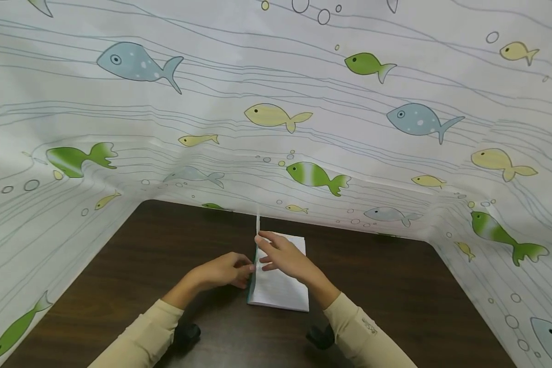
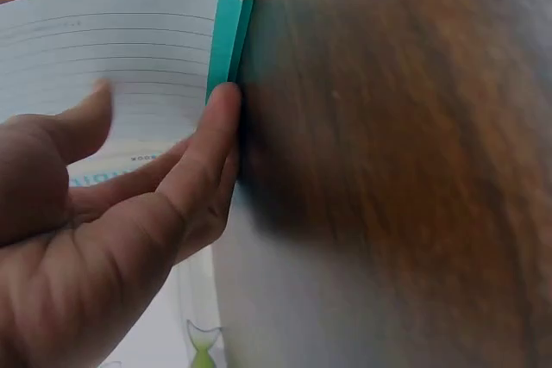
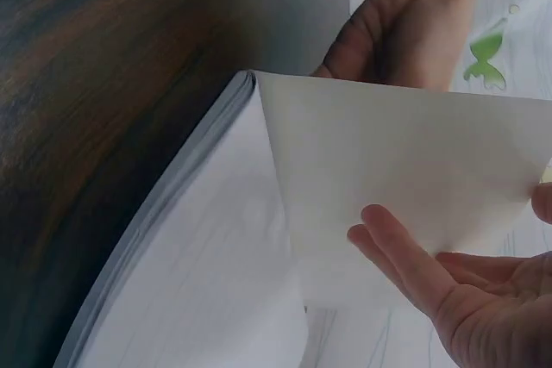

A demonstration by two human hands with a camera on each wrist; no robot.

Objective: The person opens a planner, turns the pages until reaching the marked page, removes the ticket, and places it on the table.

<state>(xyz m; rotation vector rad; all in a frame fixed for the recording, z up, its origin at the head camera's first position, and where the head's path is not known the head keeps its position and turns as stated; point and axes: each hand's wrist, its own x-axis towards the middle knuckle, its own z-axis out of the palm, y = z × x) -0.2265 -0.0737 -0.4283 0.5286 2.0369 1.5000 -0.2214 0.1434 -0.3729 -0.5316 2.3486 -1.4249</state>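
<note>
A notebook (image 1: 282, 289) with white pages and a teal spine strip (image 2: 226, 40) lies open on the dark table, one leaf (image 3: 405, 152) raised upright along its left side. My left hand (image 1: 225, 269) is at the left side of the notebook. In the left wrist view its fingertips (image 2: 222, 105) touch the teal strip, with the thumb held apart in front of the lined page (image 2: 138, 40). My right hand (image 1: 285, 255) reaches over the pages from the right. Its extended fingers (image 3: 401, 252) lie against the raised leaf, another fingertip near the leaf's outer edge.
The brown wooden tabletop (image 1: 377, 296) spreads on both sides of the notebook. White sheeting (image 1: 276, 76) printed with fish and wavy lines walls in the back and sides. Dark wrist-worn pieces (image 1: 321, 337) show below both forearms.
</note>
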